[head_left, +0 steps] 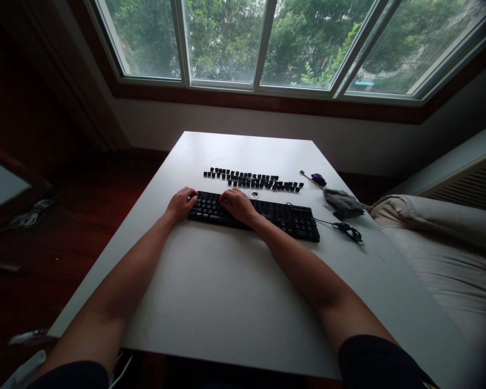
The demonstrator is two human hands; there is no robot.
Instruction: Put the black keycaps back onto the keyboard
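Presumably, the bare left hand (182, 203) is steadying the left end of the long black plastic keyboard (279, 217) on the white table (227, 292), the right hand (235, 202) ideally working squarely over its keys (206, 205), both grips unclear.

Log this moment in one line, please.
left grip: at keyboard's left end | right grip: over keyboard, left of centre | loose keycaps: rows beyond keyboard

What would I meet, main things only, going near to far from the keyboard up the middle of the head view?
Black keyboard → loose black keycaps → white wall → brown trim → window.
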